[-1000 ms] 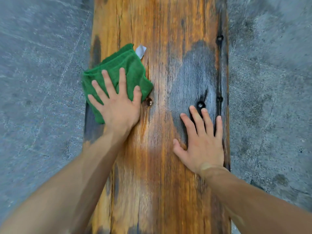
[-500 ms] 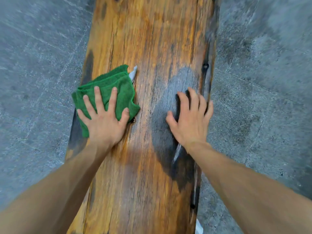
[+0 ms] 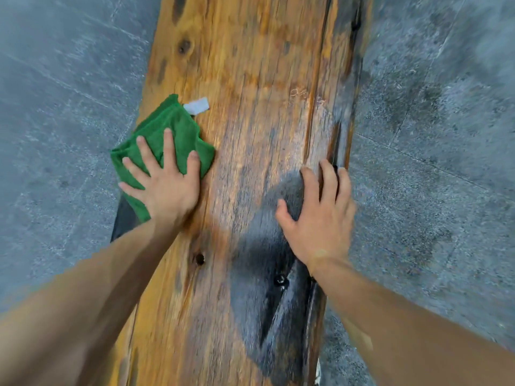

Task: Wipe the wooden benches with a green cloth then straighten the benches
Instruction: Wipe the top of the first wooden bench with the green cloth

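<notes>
A long wooden bench (image 3: pixel 250 93) of orange-brown plank with dark patches runs up the middle of the view. A folded green cloth (image 3: pixel 170 129) with a white tag lies on the bench's left edge, partly hanging over it. My left hand (image 3: pixel 164 185) presses flat on the cloth with fingers spread. My right hand (image 3: pixel 320 215) rests flat on the bench's right side, fingers near the dark right edge, holding nothing.
Grey stone paving (image 3: pixel 434 135) lies on both sides of the bench. The paving (image 3: pixel 55 121) on the left shows faint joint lines. Dark knot holes (image 3: pixel 199 259) mark the plank near my forearms.
Both hands have slid further along the bench, the left pushing the green cloth ahead along the left edge. The dark patch and knot holes now lie nearer my forearms.
</notes>
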Tool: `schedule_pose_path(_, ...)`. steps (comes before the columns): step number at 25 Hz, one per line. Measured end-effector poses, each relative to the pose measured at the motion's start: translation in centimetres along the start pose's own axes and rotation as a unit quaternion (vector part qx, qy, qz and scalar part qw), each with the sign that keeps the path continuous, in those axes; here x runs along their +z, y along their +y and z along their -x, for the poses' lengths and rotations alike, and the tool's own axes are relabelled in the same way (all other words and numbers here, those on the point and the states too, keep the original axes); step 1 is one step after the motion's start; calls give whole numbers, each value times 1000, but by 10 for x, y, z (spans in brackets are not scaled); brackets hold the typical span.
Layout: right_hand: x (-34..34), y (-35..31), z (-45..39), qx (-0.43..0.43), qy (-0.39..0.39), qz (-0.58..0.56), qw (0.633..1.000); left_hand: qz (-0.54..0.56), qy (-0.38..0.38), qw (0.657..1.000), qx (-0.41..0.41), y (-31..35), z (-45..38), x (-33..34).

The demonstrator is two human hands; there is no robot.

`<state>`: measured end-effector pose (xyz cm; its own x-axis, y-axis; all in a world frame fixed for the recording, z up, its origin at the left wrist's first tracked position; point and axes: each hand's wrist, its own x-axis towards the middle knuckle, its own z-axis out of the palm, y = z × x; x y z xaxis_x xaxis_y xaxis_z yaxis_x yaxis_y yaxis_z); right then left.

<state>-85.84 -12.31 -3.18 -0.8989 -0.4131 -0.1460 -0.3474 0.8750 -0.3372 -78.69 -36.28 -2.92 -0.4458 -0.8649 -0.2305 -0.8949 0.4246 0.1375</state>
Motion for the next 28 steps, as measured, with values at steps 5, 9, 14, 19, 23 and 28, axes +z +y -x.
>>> schedule_pose_path(5,0,1,-5,0,19,5,1000,-49,-15,995,88,104,-59,-1)
schedule_pose_path(9,-1,0,-6,7,25,2,1000,-125,-52,938,320,185,-39,12)
schedule_pose_path(14,0,2,-4,6,33,-2,999,-196,-105,757,615,143,-33,-2)
schedule_pose_path(19,-2,2,-3,8,3,-1,1000,-127,-97,923,350,-18,-63,-37)
schedule_pose_path(23,-1,2,-3,9,-13,16,1000,-66,-78,985,140,26,-89,-32)
schedule_pose_path(28,-2,1,-4,4,-7,23,1000,-79,-32,967,241,143,-95,-6)
